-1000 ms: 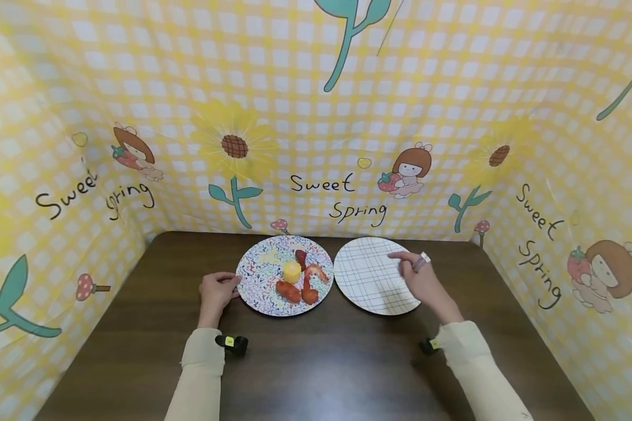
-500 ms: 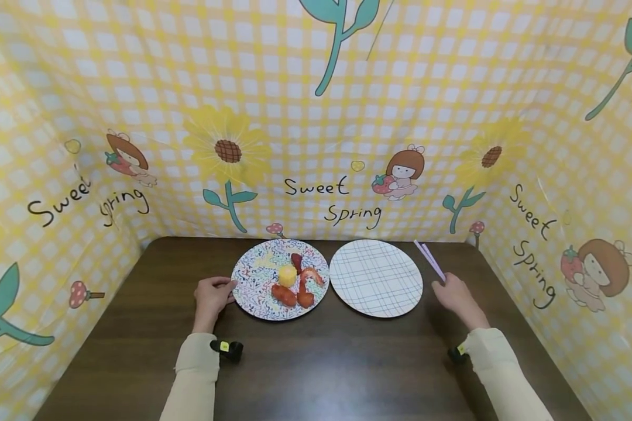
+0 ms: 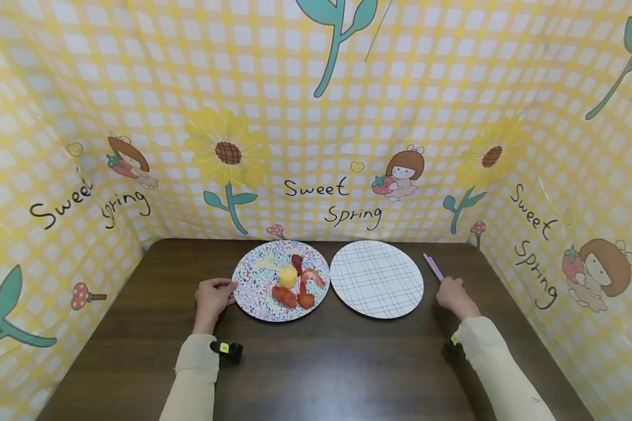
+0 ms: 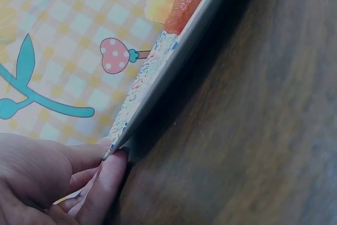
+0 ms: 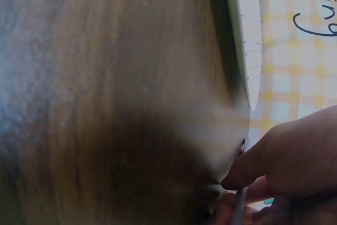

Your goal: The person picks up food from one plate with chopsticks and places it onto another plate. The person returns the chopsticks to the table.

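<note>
At the left, a round plate (image 3: 255,292) with a multicoloured squiggle pattern carries a yellow corn-like piece (image 3: 287,278), a reddish-brown oblong piece (image 3: 284,297), a small drumstick (image 3: 306,298), a shrimp (image 3: 313,276) and a dark red piece (image 3: 297,262). My left hand (image 3: 213,299) pinches that plate's left rim between thumb and fingers, also seen in the left wrist view. A white plate (image 3: 376,280) with a thin grid of lines stands beside it, bare. To its right, my right hand (image 3: 457,297) grips purple chopsticks (image 3: 433,266), their tips pointing to the back, low over the table.
The dark wooden table (image 3: 316,362) extends in front of both plates. A yellow checked cloth (image 3: 316,146) with printed flowers and words walls in the back and both sides.
My right hand has moved from above the grid plate to its right side, then lowered the chopsticks toward the table. My left hand has stayed on the squiggle plate's rim.
</note>
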`<state>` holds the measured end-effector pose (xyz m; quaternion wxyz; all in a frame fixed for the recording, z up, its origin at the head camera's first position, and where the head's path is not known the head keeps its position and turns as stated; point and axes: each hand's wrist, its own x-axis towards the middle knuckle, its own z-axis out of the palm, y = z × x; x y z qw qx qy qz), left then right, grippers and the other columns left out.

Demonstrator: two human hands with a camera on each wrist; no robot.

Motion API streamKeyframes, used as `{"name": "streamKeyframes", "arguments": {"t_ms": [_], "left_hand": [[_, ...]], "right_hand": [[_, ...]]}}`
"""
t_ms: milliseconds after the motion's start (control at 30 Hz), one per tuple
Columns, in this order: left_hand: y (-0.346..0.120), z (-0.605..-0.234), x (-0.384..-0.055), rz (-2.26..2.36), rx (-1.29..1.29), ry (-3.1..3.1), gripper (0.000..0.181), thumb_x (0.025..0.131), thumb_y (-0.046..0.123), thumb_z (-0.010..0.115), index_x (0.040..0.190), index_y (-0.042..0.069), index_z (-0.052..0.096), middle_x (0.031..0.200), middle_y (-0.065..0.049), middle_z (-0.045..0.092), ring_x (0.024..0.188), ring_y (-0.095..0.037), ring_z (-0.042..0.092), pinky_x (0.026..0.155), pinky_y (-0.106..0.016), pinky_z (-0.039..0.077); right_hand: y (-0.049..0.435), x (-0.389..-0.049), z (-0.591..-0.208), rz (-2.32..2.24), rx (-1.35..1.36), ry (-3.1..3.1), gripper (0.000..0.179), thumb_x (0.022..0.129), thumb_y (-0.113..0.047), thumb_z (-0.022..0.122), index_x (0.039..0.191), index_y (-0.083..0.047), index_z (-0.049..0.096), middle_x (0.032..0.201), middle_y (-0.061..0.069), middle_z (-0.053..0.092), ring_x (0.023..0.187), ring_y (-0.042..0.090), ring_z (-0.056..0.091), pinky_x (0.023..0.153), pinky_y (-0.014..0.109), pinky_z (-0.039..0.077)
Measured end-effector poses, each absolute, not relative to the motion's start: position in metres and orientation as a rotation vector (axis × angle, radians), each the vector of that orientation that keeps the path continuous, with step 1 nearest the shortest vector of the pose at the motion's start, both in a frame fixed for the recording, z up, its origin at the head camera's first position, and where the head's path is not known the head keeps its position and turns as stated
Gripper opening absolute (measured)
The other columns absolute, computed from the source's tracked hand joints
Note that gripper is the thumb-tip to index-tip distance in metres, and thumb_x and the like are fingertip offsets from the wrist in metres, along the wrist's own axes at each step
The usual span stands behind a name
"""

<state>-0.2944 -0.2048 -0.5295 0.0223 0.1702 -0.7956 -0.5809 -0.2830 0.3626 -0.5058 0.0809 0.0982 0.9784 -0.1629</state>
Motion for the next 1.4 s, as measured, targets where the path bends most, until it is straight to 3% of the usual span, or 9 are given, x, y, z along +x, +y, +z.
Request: {"name": "streamKeyframes", "arguments": {"t_ms": [167, 400, 533, 800, 1400], "left_hand": [[-0.2046, -0.5294, -0.2956, -1.791, 0.527, -2.455, 0.033, 0.098, 0.012, 0.069, 0.121, -0.011, 0.066, 0.107, -0.026, 0.071, 0.065, -0.005, 0.067, 0.06, -0.02, 0.061], [-0.2061, -0.5284, -0.2947, -1.767, 0.527, -2.457, 0.034, 0.097, 0.012, 0.07, 0.121, -0.011, 0.066, 0.107, -0.028, 0.072, 0.063, -0.005, 0.068, 0.058, -0.02, 0.061], [-0.2071, -0.5292, -0.2952, -1.765, 0.526, -2.455, 0.034, 0.097, 0.013, 0.07, 0.121, -0.012, 0.066, 0.107, -0.028, 0.072, 0.062, -0.005, 0.069, 0.058, -0.02, 0.061], [-0.2066, -0.5311, -0.2967, -1.788, 0.54, -2.456, 0.034, 0.097, 0.013, 0.07, 0.121, -0.011, 0.066, 0.106, -0.026, 0.072, 0.063, -0.006, 0.068, 0.06, -0.022, 0.062], [-0.2056, -0.533, -0.2991, -1.772, 0.544, -2.469, 0.034, 0.097, 0.013, 0.07, 0.122, -0.01, 0.067, 0.104, -0.023, 0.073, 0.064, -0.005, 0.068, 0.06, -0.021, 0.062]], "right_hand": [[0.3609, -0.2849, -0.5038, -0.407, 0.263, 3.0, 0.044, 0.086, 0.004, 0.049, 0.118, 0.033, 0.036, 0.106, 0.05, 0.043, 0.098, 0.06, 0.053, 0.089, 0.066, 0.051], [0.3598, -0.2854, -0.5004, -0.404, 0.232, 3.031, 0.019, 0.083, 0.006, 0.053, 0.095, 0.022, 0.052, 0.097, 0.041, 0.049, 0.096, 0.057, 0.049, 0.087, 0.062, 0.047], [0.3621, -0.2847, -0.5047, -0.443, 0.182, 3.087, 0.018, 0.084, 0.006, 0.055, 0.094, 0.02, 0.052, 0.095, 0.041, 0.049, 0.095, 0.057, 0.051, 0.087, 0.064, 0.048], [0.3645, -0.283, -0.5058, -0.513, 0.141, 3.217, 0.012, 0.084, 0.004, 0.058, 0.074, 0.009, 0.056, 0.075, 0.031, 0.061, 0.071, 0.049, 0.063, 0.063, 0.061, 0.054], [0.3661, -0.2896, -0.5021, -0.53, 0.227, 3.087, 0.006, 0.08, 0.005, 0.059, 0.076, 0.006, 0.062, 0.076, 0.024, 0.062, 0.07, 0.037, 0.059, 0.064, 0.053, 0.055]]}}
